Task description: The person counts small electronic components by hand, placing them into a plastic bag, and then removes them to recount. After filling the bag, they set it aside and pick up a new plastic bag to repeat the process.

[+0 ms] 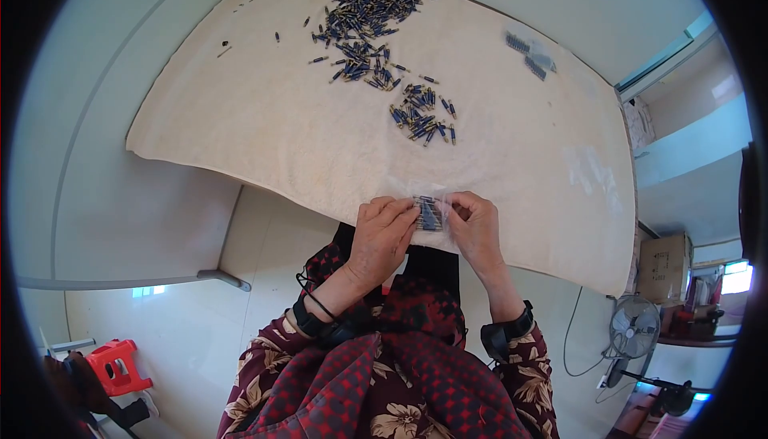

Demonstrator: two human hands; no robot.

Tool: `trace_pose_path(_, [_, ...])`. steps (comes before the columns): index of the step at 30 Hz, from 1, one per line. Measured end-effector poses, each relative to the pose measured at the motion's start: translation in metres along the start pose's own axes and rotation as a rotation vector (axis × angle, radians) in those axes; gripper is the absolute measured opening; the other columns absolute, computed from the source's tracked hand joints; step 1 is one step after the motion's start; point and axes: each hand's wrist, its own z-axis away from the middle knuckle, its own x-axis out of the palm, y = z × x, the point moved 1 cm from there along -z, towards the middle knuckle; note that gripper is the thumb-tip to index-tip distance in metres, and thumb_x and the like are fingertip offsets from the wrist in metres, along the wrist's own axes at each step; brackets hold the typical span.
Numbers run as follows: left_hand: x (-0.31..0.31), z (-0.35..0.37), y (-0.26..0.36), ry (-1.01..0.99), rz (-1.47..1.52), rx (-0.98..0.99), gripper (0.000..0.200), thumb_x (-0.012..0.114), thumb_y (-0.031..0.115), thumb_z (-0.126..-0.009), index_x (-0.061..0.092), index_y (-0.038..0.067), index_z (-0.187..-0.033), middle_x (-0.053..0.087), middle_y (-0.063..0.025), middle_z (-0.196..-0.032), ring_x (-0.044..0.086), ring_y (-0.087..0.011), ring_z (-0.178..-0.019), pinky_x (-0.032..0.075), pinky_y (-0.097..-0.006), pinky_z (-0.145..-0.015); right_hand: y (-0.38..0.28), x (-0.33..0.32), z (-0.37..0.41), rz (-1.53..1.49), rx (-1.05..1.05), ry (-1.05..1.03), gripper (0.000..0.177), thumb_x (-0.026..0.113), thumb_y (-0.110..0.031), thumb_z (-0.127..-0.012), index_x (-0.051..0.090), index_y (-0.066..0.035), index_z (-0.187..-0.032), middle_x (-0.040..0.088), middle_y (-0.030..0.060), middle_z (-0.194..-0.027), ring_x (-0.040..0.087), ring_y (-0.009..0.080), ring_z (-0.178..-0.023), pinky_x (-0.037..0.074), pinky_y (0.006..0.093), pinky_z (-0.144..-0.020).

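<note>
Near the front edge of the cloth-covered table (264, 119), a clear plastic bag (430, 213) holds a row of small dark blue pieces with brass-coloured ends. My left hand (382, 235) rests against the bag's left side, its fingers bent and pressed on it. On the right side, my right hand (475, 227) pinches the bag's edge between thumb and fingers. Beyond my hands lies a small loose group of the same blue pieces (420, 111). A much larger heap (368, 7) spreads at the table's far side.
Filled bags (532, 57) lie at the table's far right. Clear plastic (590, 169) sits on the right part of the cloth. A red stool (118, 367) stands on the floor at left; a fan (634, 327) and a cardboard box (664, 269) are at right.
</note>
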Motion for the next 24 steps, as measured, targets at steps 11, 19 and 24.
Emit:
trace_pose_path(11, [-0.009,-0.01,-0.004,-0.123,0.093,-0.069,0.04,0.059,-0.007,-0.074,0.06,-0.001,-0.114,0.057,-0.0172,-0.121,0.053,-0.0337,-0.101,0.043,-0.04,-0.089,-0.002,0.001,0.009,-0.021,0.001,0.044,0.011,0.069,-0.007,-0.086,0.072,0.0,-0.094,0.059,-0.0032,-0.065,0.046,0.0021,-0.055,0.038,0.0209,-0.048])
trace_pose_path(19, [-0.009,-0.021,-0.007,-0.228,0.096,-0.1,0.045,0.057,-0.009,-0.075,0.057,-0.001,-0.119,0.055,-0.0176,-0.117,0.052,-0.0365,-0.101,0.045,-0.0401,-0.087,-0.002,-0.002,0.003,0.047,-0.063,0.022,0.013,0.069,-0.007,-0.084,0.071,-0.001,-0.095,0.062,0.0005,-0.068,0.05,0.0054,-0.055,0.041,0.0223,-0.05])
trace_pose_path(24, [-0.005,-0.022,-0.005,-0.24,0.072,-0.108,0.044,0.058,-0.008,-0.075,0.057,-0.002,-0.118,0.054,-0.0174,-0.117,0.051,-0.0367,-0.103,0.045,-0.0405,-0.087,0.002,-0.002,0.004,-0.032,0.06,0.008,0.014,0.07,-0.01,-0.083,0.07,-0.002,-0.094,0.065,0.0068,-0.074,0.057,0.0112,-0.057,0.045,0.0246,-0.055])
